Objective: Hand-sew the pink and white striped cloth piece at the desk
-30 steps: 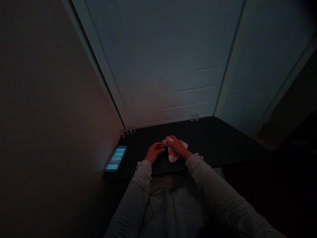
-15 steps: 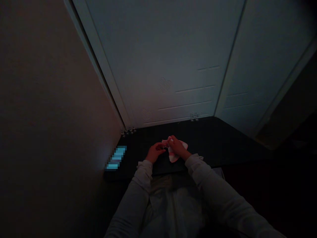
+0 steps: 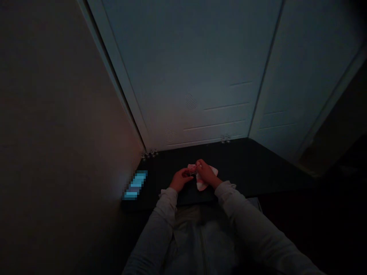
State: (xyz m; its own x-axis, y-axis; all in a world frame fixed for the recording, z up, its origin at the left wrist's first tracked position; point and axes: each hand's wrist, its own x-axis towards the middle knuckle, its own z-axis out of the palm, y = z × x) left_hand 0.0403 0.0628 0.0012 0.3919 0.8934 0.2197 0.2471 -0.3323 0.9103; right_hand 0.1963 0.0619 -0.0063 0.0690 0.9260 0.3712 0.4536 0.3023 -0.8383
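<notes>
A pale pink-and-white cloth (image 3: pixel 203 185) is bunched in my right hand (image 3: pixel 207 172), its loose end hanging below the palm. My left hand (image 3: pixel 179 179) is just to the left, fingers curled around a small clear, shiny object (image 3: pixel 193 173). The cloth's upper edge touches that object between the two hands. Dim light and the fingers hide most of its shape. Both hands are low over a dark tabletop (image 3: pixel 243 168).
Several small clear glass-like pieces (image 3: pixel 149 154) stand at the table's back left corner, and two similar pieces (image 3: pixel 226 138) at the back edge. A lit, blurred-out screen (image 3: pixel 135 186) lies by the left wall (image 3: pixel 71 133). A white panelled door (image 3: pixel 186 57) rises behind.
The view has tilted slightly, so everything sits a little lower. The fingers of my right hand have shifted slightly on the cloth; both hands stay close together. The light looks cooler.
</notes>
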